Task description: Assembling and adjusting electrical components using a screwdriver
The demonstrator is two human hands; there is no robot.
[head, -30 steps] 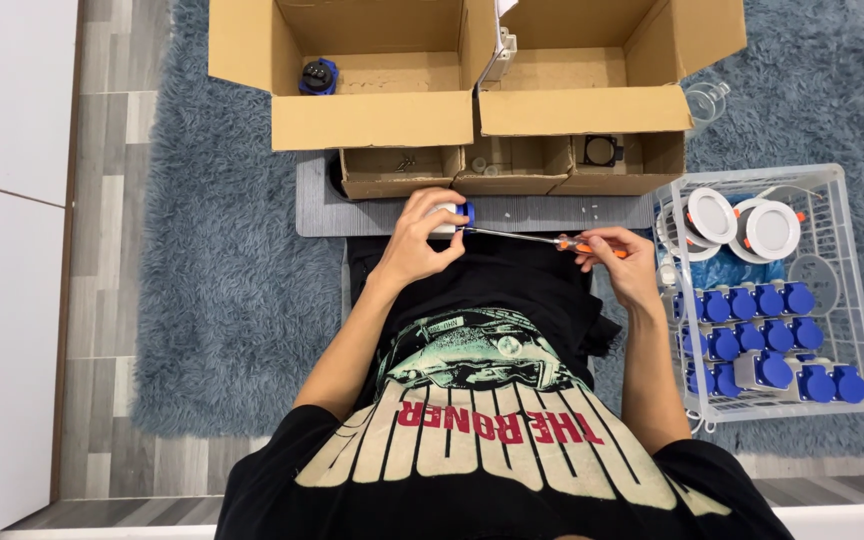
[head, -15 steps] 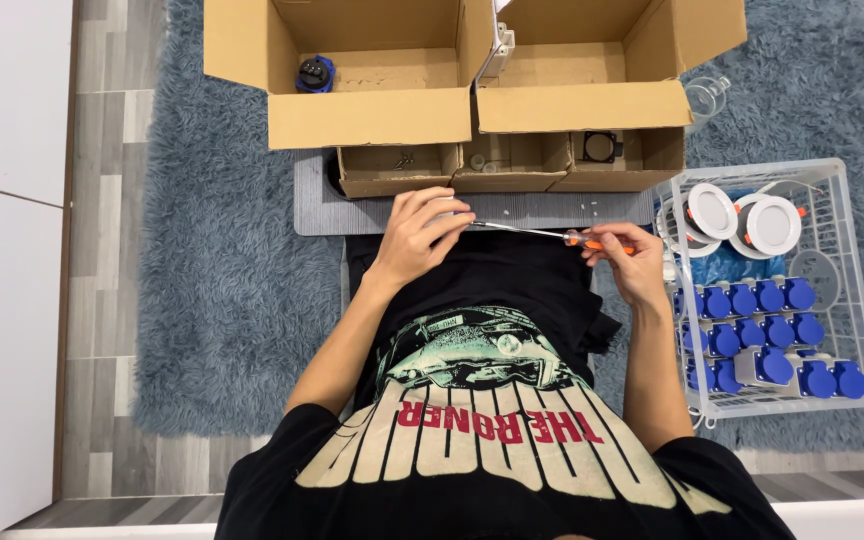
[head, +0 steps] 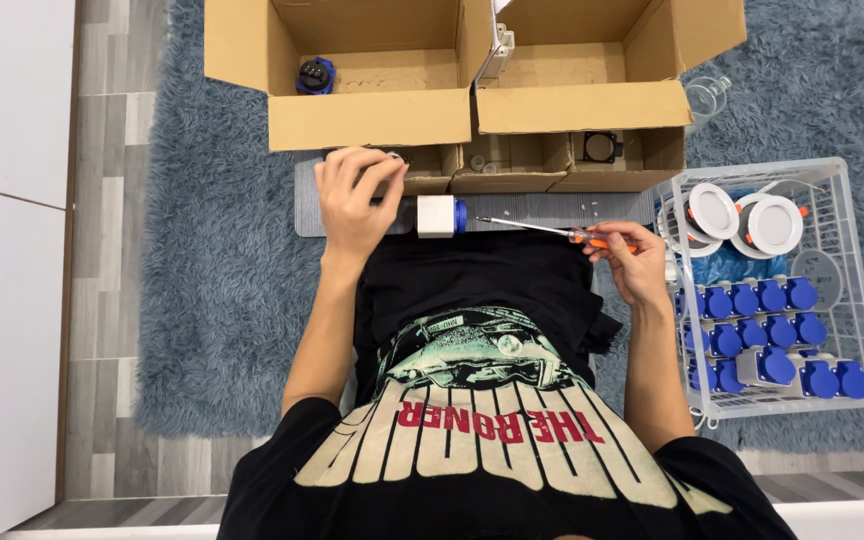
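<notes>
Pinching something small and hard to make out between thumb and fingertips, left hand (head: 354, 200) raised over the grey mat (head: 352, 215), just left of the white-and-blue socket block (head: 440, 215) lying there untouched. Gripping an orange-handled screwdriver (head: 552, 231), right hand (head: 637, 262) closed round the handle, thin shaft pointing left toward the block, tip stopping just short of it. Farther off, two open cardboard boxes (head: 382, 120), the left one holding a dark blue part (head: 314, 76). At the right, on the blue rug (head: 202, 300), a white wire basket (head: 852, 290) packed with blue-capped sockets (head: 752, 300) and round white fittings (head: 742, 215).
</notes>
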